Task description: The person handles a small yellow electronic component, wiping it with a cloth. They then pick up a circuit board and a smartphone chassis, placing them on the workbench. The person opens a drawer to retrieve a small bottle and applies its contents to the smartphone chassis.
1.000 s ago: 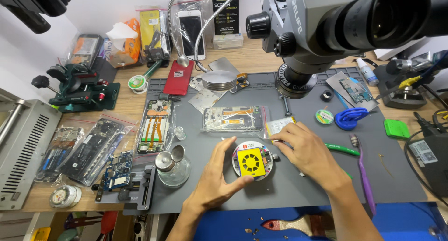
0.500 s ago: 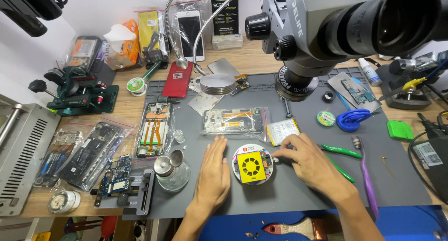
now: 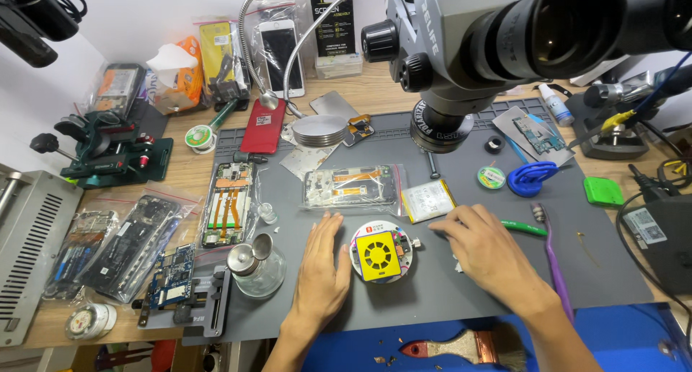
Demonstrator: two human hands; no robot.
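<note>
A small round white device with a square yellow fan top (image 3: pixel 378 257) sits on the grey work mat (image 3: pixel 461 293). My left hand (image 3: pixel 321 271) lies flat on the mat just left of it, fingers together and pointing away, holding nothing. My right hand (image 3: pixel 486 253) rests palm down to its right, fingertips near a flat silver battery (image 3: pixel 427 199). An opened phone in a clear bag (image 3: pixel 351 187) lies just beyond both hands. A green-handled tool (image 3: pixel 525 228) pokes out from behind my right hand.
A large microscope head (image 3: pixel 504 47) hangs over the mat's far right. A glass dispenser bottle (image 3: pixel 256 267), a circuit board in a holder (image 3: pixel 173 282), another opened phone (image 3: pixel 229 202), a purple toothbrush (image 3: pixel 553 260) and a brush (image 3: pixel 461 347) surround the hands.
Both hands have come off the round device; the left now lies flat beside it and the right has slid away to the right. The device has stayed in place.
</note>
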